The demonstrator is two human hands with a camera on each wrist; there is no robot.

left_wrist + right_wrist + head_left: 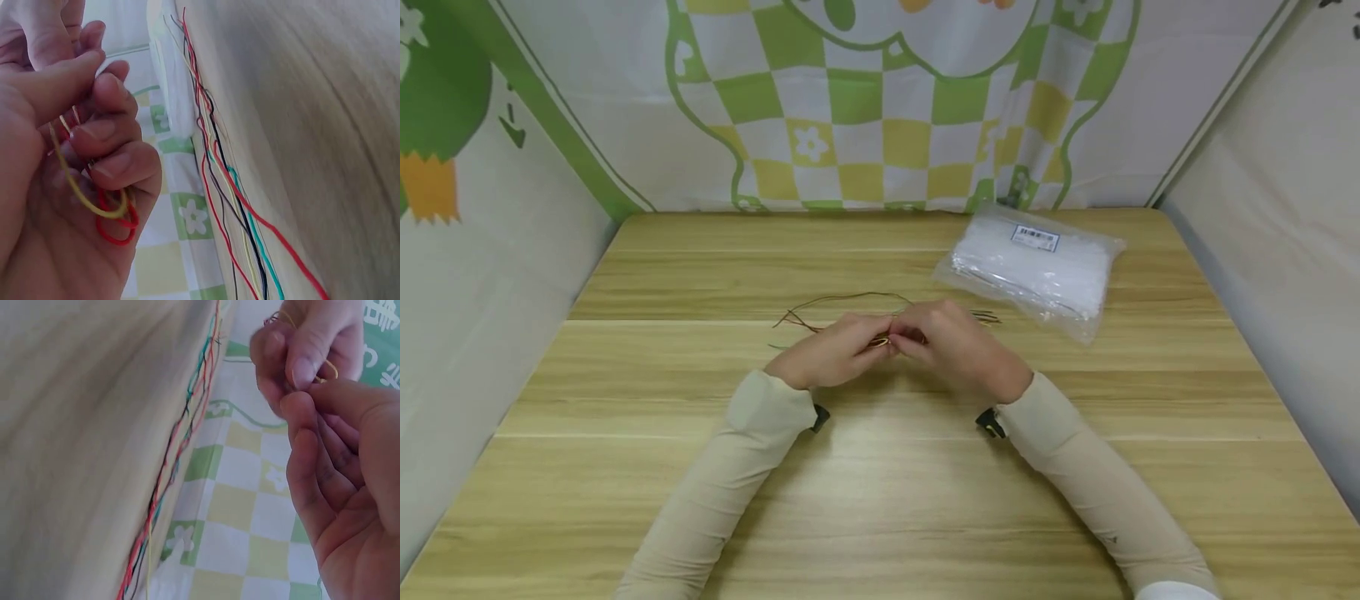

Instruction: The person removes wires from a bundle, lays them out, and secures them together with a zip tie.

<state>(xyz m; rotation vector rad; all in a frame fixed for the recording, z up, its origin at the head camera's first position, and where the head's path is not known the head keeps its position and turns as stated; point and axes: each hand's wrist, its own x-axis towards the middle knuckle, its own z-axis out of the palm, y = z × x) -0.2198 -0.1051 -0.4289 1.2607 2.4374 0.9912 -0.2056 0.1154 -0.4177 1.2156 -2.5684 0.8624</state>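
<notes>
Over the middle of the table my left hand [835, 353] holds a small looped bundle of thin wires [117, 236], red and yellow, within its curled fingers. A small white tip [107, 65] pokes out between thumb and forefinger; its kind is not clear. My right hand [962, 346] meets the left at the fingertips, its thumb and forefinger pinching a small part at the bundle, mostly hidden by the fingers. Behind the hands, several loose wires [215, 150] in red, black, green and yellow lie stretched along the table.
A clear plastic bag [1037, 258] with white contents and a barcode label lies at the back right of the wooden table [887, 500]. A green and yellow checked curtain [880, 125] hangs behind the table's back edge, with pale walls at both sides.
</notes>
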